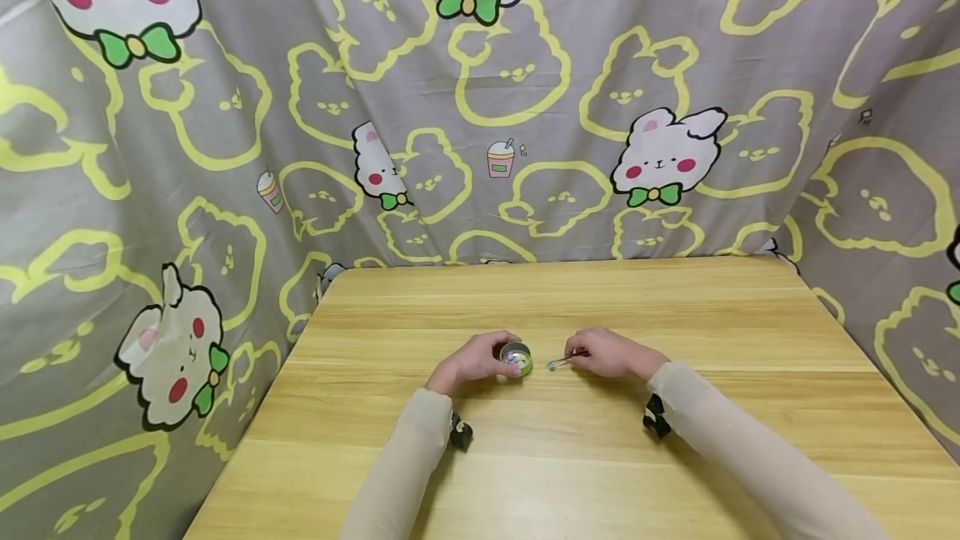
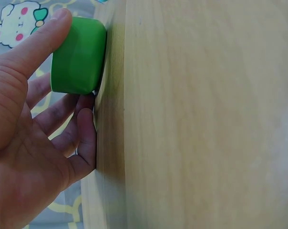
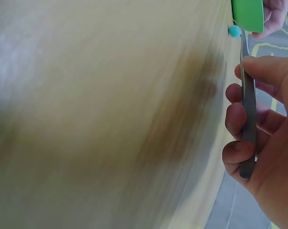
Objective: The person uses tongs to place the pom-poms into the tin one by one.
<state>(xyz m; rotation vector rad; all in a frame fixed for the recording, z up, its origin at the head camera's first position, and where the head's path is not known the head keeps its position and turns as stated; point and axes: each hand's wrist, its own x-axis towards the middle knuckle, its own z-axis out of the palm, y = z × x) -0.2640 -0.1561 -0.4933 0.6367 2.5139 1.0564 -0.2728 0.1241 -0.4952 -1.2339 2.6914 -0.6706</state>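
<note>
My left hand (image 1: 480,357) holds a small green tin (image 2: 79,56) on the table, thumb on one side and fingers on the other. From above, the tin is uncovered, with several small pale and coloured pieces (image 1: 516,359) inside. My right hand (image 1: 609,352) grips metal tweezers (image 3: 249,105) between thumb and fingers, the tips pointing toward the tin. At the tweezer tips is a small turquoise bead (image 3: 234,31), close over the tabletop and just right of the tin in the head view.
Both hands work over a light wooden table (image 1: 570,473). A grey curtain (image 1: 540,123) with cartoon animals hangs behind the table and along its sides. Dark bands (image 1: 656,417) sit at both wrists, over pale sleeves.
</note>
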